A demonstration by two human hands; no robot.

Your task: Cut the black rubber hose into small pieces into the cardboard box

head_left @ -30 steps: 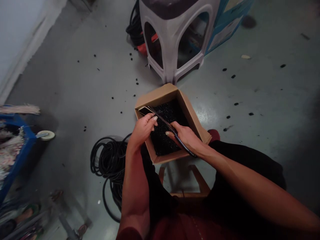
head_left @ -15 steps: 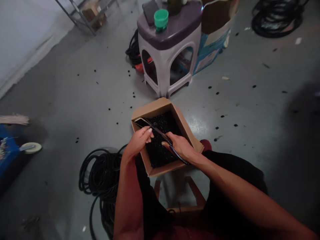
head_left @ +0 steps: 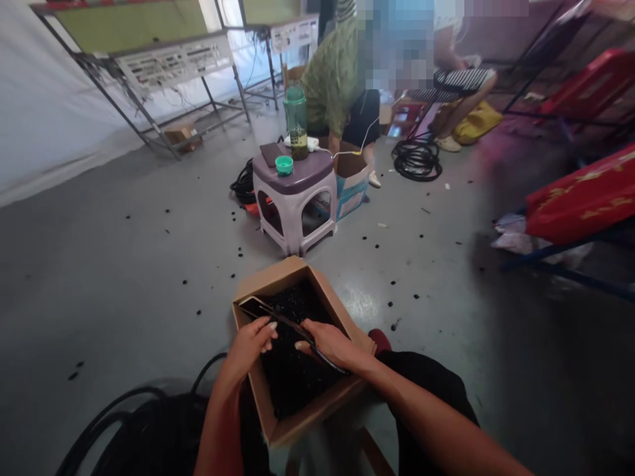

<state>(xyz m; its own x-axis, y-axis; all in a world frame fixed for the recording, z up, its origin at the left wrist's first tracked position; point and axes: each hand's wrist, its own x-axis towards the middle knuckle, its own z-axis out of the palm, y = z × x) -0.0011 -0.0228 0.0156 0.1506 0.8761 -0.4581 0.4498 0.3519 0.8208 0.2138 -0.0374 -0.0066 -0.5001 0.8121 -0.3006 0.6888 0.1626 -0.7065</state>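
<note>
A brown cardboard box (head_left: 278, 276) full of small black bits rests on my lap. Over it my left hand (head_left: 248, 347) is closed, pinching a thin black cable (head_left: 285, 322) near the box's left wall. My right hand (head_left: 325, 344) is closed round the same cable a little to the right, and the cable runs back under its wrist. A flat dark tool lies at the box's left rim under the cable's far end.
A coil of black cable (head_left: 143, 430) lies on the floor at my left. Ahead stands a purple-topped plastic stool (head_left: 295, 198) with a green bottle (head_left: 296, 122) and a green cap. Two people sit beyond it near another cable coil (head_left: 417, 158). Red frames stand at right.
The camera has tilted up, so the stool, the people and the metal racks behind have come into view. Both hands keep their hold on the cable over the box.
</note>
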